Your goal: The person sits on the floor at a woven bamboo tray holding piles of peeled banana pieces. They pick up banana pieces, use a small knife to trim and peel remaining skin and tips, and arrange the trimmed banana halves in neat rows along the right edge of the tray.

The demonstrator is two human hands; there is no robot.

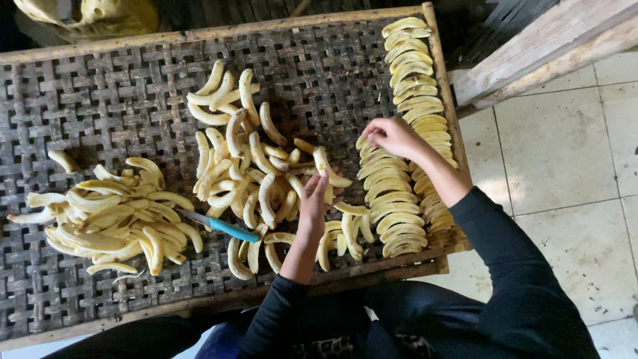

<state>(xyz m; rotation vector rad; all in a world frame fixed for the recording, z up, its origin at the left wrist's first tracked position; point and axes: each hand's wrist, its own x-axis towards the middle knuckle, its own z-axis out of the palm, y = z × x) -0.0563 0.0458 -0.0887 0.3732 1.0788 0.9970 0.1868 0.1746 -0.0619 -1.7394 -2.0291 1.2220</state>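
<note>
Left hand (314,203) fingers grasp a peeled banana half (323,161) at frame centre above the woven bamboo tray (100,86); right hand (393,136) fingers pinch a slice in the right-side row (399,206).

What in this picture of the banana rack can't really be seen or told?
- Left hand: its fingers close on one peeled banana, hiding that banana's lower end.
- Right hand: curled at the neat banana rows; whether it pinches a piece is hidden by its own fingers.
- Knife: blade tip lies under the left banana pile.
- Yellow object at the top edge: cut off, unidentifiable.
</note>
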